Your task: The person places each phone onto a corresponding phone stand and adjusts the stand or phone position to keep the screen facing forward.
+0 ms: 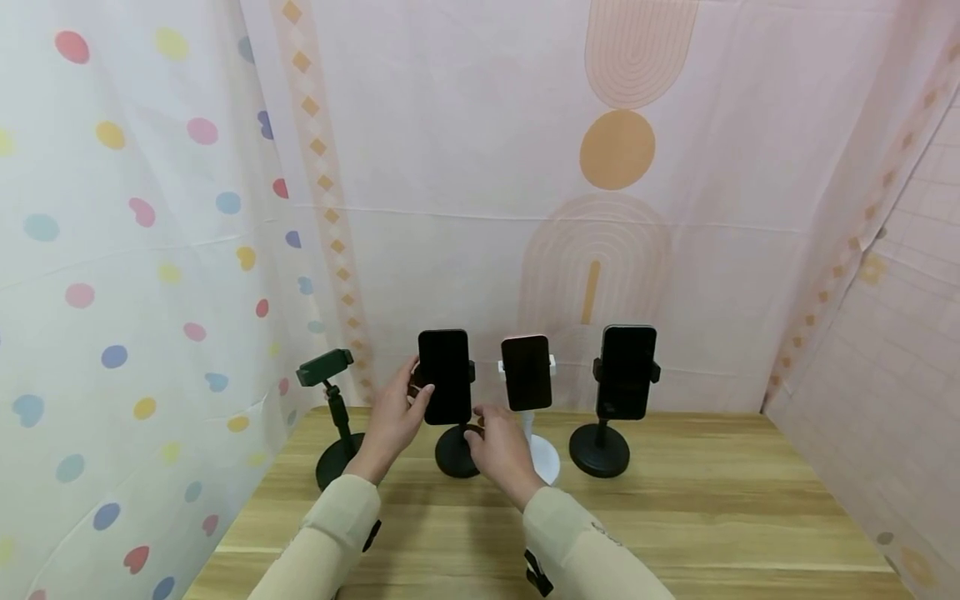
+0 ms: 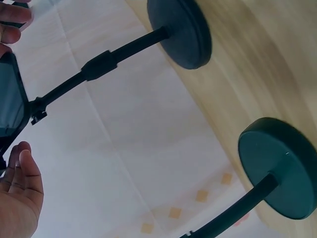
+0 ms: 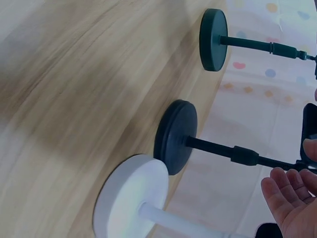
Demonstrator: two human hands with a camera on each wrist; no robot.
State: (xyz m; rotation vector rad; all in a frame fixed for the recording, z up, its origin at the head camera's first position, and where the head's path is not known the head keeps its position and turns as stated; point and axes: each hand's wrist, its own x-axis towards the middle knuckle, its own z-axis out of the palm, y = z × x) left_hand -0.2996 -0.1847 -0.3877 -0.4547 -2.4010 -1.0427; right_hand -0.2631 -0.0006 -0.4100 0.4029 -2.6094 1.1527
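Note:
A black phone point(image 1: 444, 377) stands upright in the clamp of a black phone stand point(image 1: 457, 452). At its left edge is my left hand point(image 1: 388, 421), the thumb close to the screen and the fingers beside the clamp arm. In the left wrist view its visible fingers point(image 2: 30, 173) look nearly straight. My right hand point(image 1: 501, 443) is by the phone's lower right corner, in front of the white stand. Its fingers point(image 3: 292, 191) are relaxed in the right wrist view, with the thumb near the phone; whether it touches cannot be told.
A dark green stand point(image 1: 339, 421) with a tilted holder and no phone stands at left. To the right are a phone point(image 1: 527, 373) on a white stand point(image 1: 546, 460) and another phone point(image 1: 627, 372) on a black stand point(image 1: 600, 452). Patterned curtains point(image 1: 450, 167) surround the wooden table point(image 1: 705, 500).

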